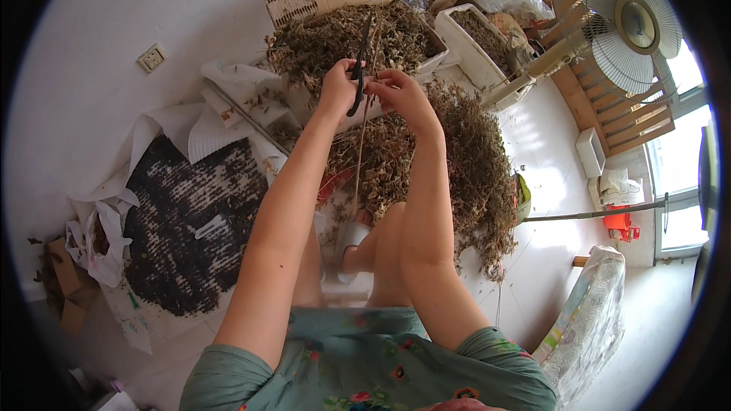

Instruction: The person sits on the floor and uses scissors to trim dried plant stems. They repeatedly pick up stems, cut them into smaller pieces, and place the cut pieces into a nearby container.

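Out in front, my left hand (339,90) is closed round a pair of long black scissors (358,76), whose dark tip points away from me over a heap of dried plants (320,42). Beside it, my right hand (402,97) pinches a thin dried stem (362,148) close to the scissors. That stem runs down toward my foot. Whether the blades touch it, I cannot tell. Beneath my forearms spreads a second, larger pile of dried plants (476,160), brown and leafy.
Dark crumbly material covers a sheet (190,221) on the left floor, near a white plastic bag (106,247). A white trough of soil (480,38) stands at the back. To the right are a standing fan (636,23), a pole (594,212) and a plastic-wrapped panel (590,327).
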`<act>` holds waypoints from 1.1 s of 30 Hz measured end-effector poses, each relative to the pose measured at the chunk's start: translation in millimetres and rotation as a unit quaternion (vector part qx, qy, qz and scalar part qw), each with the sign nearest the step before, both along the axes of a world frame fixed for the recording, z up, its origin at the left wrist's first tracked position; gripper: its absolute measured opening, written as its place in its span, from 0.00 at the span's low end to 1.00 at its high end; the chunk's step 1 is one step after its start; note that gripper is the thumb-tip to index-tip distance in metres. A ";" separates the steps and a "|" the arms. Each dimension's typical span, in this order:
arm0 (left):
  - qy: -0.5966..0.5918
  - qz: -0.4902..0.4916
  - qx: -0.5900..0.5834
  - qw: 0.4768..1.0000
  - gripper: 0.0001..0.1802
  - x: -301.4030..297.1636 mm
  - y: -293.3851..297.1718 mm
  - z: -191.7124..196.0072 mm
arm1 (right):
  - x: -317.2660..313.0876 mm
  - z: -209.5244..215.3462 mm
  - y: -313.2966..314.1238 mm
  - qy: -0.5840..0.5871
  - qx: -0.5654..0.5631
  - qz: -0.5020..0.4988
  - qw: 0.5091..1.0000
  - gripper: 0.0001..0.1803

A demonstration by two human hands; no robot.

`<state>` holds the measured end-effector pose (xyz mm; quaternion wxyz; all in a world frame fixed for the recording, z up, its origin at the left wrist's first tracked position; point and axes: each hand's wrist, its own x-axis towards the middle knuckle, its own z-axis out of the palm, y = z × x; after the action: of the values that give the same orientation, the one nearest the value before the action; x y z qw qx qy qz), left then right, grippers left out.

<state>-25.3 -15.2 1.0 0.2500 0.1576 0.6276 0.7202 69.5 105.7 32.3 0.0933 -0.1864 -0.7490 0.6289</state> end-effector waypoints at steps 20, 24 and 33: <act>-0.076 0.247 0.325 0.910 0.21 -28.1 -13.8 -1.8 | 8.7 -26.8 8.8 -0.102 0.107 0.021 0.989 0.24; -0.084 0.204 0.362 0.906 0.07 -85.1 -39.6 -63.4 | 0.7 -31.0 3.7 0.027 0.201 0.026 0.979 0.11; -0.139 0.124 0.300 0.936 0.11 -45.7 -36.3 -38.3 | 41.8 -11.6 38.0 0.352 0.075 -0.591 0.722 0.07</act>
<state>-71.0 -51.6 -37.3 0.1847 0.0442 0.3563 0.9149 111.4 143.7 20.7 0.7166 -0.3490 -0.4446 0.4087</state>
